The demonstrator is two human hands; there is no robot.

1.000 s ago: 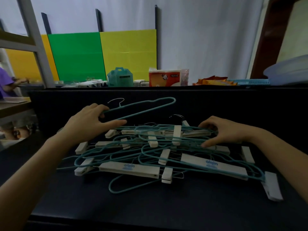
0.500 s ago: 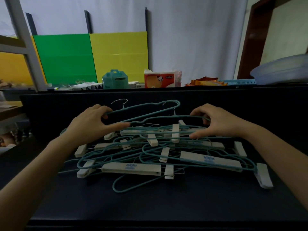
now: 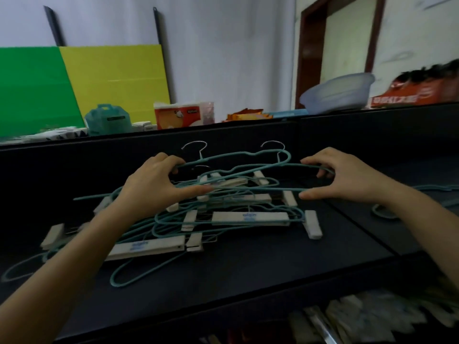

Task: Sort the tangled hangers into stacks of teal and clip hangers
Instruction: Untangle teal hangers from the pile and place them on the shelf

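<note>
A tangled pile of thin teal hangers [image 3: 173,219] and white clip hangers [image 3: 249,218] lies on the dark table [image 3: 248,269]. Two teal hangers [image 3: 238,160] are raised above the pile, their wire hooks pointing at the back panel. My left hand [image 3: 154,184] grips their left ends with fingers curled over the wire and thumb below. My right hand [image 3: 340,177] holds the right ends the same way. A white clip hanger with blue print [image 3: 146,247] lies at the front of the pile.
Another teal hanger [image 3: 387,212] lies on the table at the right. A dark back panel [image 3: 74,157] rises behind the pile; on the ledge above it sit a teal box [image 3: 108,119], a tissue pack [image 3: 177,116] and a plastic basin [image 3: 337,93]. Below the front edge are white packets [image 3: 360,316].
My right hand left the pile and took the right ends of the raised teal hangers. Both hands lifted them higher. The view swung to the right.
</note>
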